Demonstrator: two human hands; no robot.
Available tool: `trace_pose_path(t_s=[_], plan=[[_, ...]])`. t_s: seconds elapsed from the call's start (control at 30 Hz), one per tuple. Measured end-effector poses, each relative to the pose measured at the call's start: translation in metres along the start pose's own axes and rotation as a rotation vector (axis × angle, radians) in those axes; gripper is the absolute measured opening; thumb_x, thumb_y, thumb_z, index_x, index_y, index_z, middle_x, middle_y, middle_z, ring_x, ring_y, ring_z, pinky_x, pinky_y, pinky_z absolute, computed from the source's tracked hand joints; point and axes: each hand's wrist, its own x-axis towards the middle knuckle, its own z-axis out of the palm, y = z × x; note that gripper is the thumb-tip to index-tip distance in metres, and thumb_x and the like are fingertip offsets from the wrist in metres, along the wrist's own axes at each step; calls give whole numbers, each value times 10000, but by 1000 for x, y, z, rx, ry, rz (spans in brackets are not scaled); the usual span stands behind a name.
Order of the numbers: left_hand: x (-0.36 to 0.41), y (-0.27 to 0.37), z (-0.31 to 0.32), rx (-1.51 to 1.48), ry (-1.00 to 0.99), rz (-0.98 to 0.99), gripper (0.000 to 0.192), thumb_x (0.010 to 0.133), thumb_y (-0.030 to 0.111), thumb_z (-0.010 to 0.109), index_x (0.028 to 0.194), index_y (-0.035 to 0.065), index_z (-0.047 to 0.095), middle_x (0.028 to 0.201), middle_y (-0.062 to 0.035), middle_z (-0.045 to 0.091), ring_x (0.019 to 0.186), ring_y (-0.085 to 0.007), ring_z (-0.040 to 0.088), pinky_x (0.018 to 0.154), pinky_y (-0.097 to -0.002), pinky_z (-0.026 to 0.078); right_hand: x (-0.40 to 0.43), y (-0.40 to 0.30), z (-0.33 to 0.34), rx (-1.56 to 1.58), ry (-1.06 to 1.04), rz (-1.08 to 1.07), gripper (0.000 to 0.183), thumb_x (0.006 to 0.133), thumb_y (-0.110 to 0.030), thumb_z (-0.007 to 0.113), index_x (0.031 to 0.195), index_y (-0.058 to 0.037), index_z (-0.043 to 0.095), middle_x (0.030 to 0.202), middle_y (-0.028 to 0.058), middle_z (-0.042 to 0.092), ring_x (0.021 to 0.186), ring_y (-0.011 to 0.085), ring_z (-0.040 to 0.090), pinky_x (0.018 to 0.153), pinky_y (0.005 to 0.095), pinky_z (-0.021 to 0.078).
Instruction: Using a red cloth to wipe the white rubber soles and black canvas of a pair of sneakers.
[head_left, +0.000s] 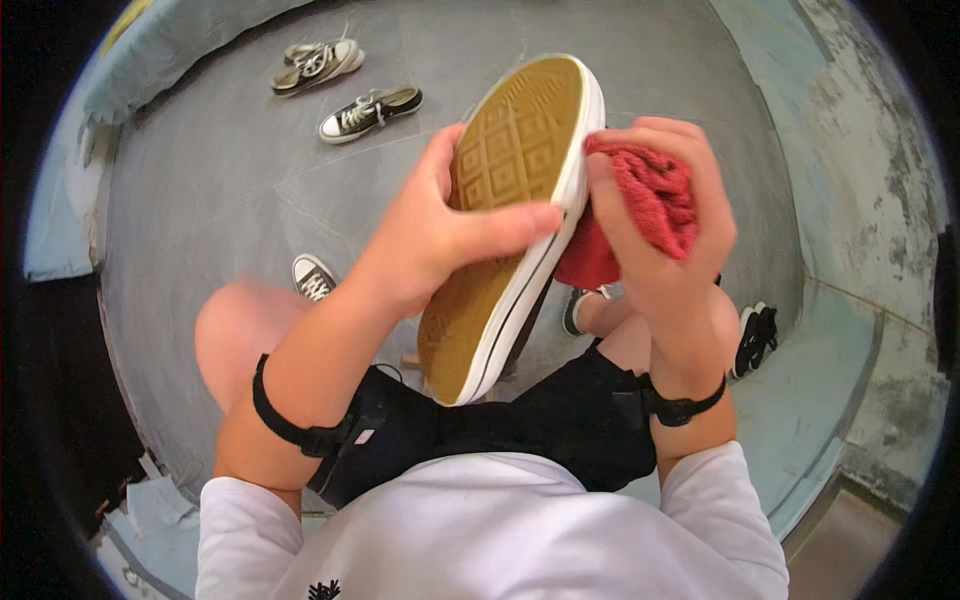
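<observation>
A canvas sneaker (517, 187) is held up before me, its tan patterned rubber sole towards the camera and its white sidewall with a dark stripe to the right. My left hand (442, 225) grips it around the middle, the thumb lying across the sole onto the sidewall. In my right hand (667, 195) is a bunched red cloth (656, 199), pressed by the fingertips to the sidewall near the wider end. Part of the cloth hangs down behind the shoe. The shoe's upper is mostly hidden.
On the grey floor (225, 172) ahead lie a black-and-white sneaker (367, 112) and a stacked pair of dark sneakers (319, 66). Black shoes (754, 339) stand at the right by the wall. I sit with my knees apart, with sneakers on my feet.
</observation>
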Motion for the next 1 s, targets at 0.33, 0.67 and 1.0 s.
trace_pose_path(t_s=[0.33, 0.67, 1.0], plan=[[-4, 1, -5, 190, -64, -126, 1006, 749, 206, 914, 1575, -8, 381, 1428, -140, 594, 1322, -232, 590, 1148, -375, 449, -4, -5, 2, -41, -17, -64, 346, 735, -29, 863, 1068, -44, 770, 1037, 144, 711, 922, 287, 717, 817, 360, 576], [-8, 5, -10, 120, -21, -89, 1080, 756, 199, 893, 1643, 24, 303, 1443, -158, 587, 1338, -257, 590, 1165, -390, 444, 4, -11, -4, 111, -308, -86, 399, 695, -62, 896, 1074, -79, 772, 1068, 137, 687, 943, 313, 712, 830, 372, 580], [-10, 18, -5, 204, -94, -100, 1153, 694, 150, 886, 1657, 5, 270, 1509, -160, 543, 1391, -256, 548, 1194, -373, 396, 4, -9, 0, 25, -140, -59, 275, 802, 42, 839, 1056, -21, 754, 1055, 126, 699, 941, 244, 692, 838, 331, 556]])
